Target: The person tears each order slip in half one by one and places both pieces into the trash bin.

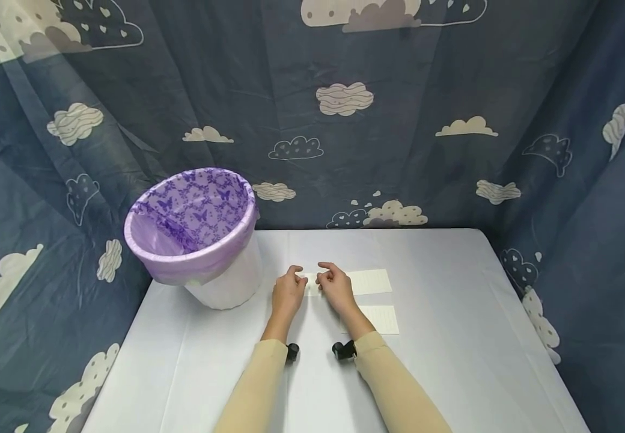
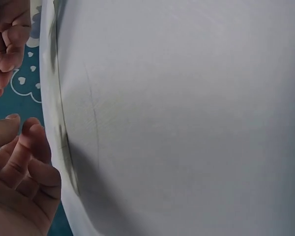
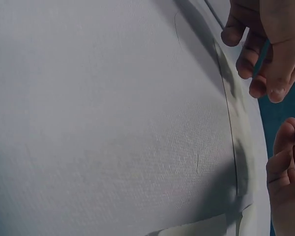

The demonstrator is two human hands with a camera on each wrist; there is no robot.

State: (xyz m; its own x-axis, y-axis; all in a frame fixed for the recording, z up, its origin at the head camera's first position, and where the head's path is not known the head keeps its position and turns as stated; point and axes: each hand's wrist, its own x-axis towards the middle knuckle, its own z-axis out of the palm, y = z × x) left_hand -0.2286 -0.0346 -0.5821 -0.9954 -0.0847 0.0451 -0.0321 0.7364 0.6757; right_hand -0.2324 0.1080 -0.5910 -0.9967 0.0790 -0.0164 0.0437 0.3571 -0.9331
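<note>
Both bare hands hover side by side over the far middle of the table, fingers loosely bent. The left hand [image 1: 288,293] is above the left end of a long pale paper strip [image 1: 369,281]. In the left wrist view no object shows between its thumb and fingers [image 2: 38,142]. A short gap away, the right hand [image 1: 336,290] covers the middle of the same strip, its forefinger pointing left. Nothing shows in its grasp in the right wrist view. A second pale strip [image 1: 381,319] lies nearer, partly hidden under the right wrist.
A white bin [image 1: 231,282] with a purple butterfly-patterned liner [image 1: 204,201] folded over its rim stands at the table's left back. A white cloth covers the table [image 1: 453,349]. Dark blue cloud-print curtains [image 1: 269,72] hang behind and at both sides.
</note>
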